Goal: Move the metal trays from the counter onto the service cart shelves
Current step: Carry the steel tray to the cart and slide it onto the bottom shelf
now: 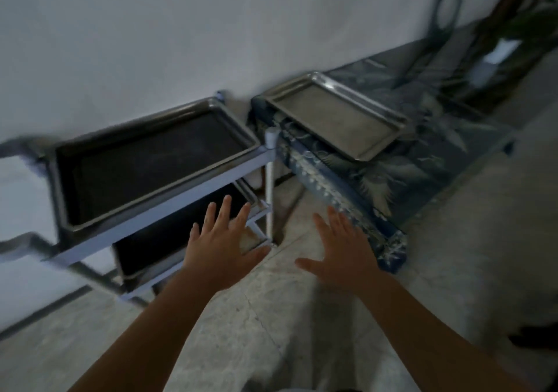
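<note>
A shallow metal tray (335, 113) lies on the counter (422, 150), which is draped in a blue leaf-patterned cloth, at the right. Left of it stands the service cart (193, 192) with a pale blue frame. A dark metal tray (145, 162) fills its top shelf. Another dark tray (163, 240) rests on the lower shelf, partly hidden by the top one. My left hand (223, 243) hovers open, fingers spread, in front of the cart's lower right corner. My right hand (341, 249) is open too, below the counter's front edge. Neither hand touches anything.
A white wall runs behind the cart and counter. The floor is pale speckled tile. A flat panel with a round hole (447, 11) leans on the wall at the far right, near some dark clutter (513, 47). The cart's handle bars (18, 150) stick out at the left.
</note>
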